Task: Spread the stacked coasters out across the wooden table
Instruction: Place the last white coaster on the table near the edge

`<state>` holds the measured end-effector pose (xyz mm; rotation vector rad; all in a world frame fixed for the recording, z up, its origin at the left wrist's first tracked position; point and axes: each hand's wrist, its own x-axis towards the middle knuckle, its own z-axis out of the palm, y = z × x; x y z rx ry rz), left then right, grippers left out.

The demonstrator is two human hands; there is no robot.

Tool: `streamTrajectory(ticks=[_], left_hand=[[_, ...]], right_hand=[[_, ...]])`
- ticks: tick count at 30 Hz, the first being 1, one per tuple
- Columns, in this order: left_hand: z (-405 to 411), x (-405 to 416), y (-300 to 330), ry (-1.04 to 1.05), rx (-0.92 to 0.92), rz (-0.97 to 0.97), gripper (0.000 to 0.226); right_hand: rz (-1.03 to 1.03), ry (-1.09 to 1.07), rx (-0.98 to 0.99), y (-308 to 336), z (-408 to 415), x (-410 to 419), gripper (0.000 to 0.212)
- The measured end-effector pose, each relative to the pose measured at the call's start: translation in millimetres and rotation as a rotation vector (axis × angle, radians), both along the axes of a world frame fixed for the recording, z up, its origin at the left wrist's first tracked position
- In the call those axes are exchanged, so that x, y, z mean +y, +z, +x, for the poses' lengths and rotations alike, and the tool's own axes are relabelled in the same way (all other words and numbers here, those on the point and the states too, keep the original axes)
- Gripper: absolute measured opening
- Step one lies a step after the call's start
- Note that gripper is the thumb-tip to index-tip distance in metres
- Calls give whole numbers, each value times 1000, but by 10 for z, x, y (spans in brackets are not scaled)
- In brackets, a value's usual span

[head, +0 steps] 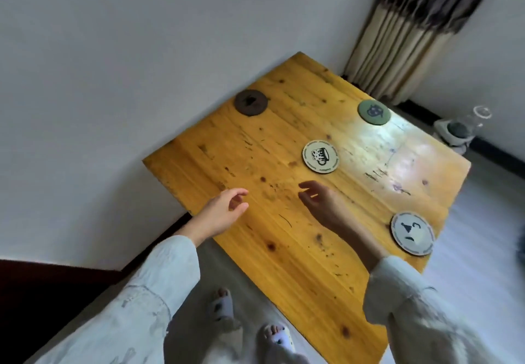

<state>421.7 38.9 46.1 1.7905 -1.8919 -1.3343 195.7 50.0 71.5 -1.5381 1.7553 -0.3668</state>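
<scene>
Four coasters [321,156] apart; two empty hands [224,207].

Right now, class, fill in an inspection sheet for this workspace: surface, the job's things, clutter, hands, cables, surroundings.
Surface: wooden table, scuffed, glare at the far right.
Job's things: four coasters lying apart, none stacked: brown coaster, green coaster, cup-print coaster, face-print coaster at the right edge.
Clutter: nothing seen.
Hands: left hand and right hand open, empty, above the table.
Cables: nothing seen.
Surroundings: white wall, curtain, glass vessel on the floor.
</scene>
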Motion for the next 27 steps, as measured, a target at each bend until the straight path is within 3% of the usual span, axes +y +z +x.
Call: streamTrajectory(ticks=[11, 17, 20, 27], left_hand=[[-199, -786, -1029, -243, -250, 171, 55], [-452, -1189, -1439, -408, -460, 66, 83], [-531, -1240, -1586, -427, -554, 98, 98], [-534, -1220, -1642, -400, -606, 68, 100]], right_hand=[[107, -143, 178, -860, -201, -832, 44], [113, -96, 343, -1425, -553, -1349, 54], [112, -116, 371, -1627, -749, -1537, 57], [133, -160, 410, -1830, -1039, -1939, 80]])
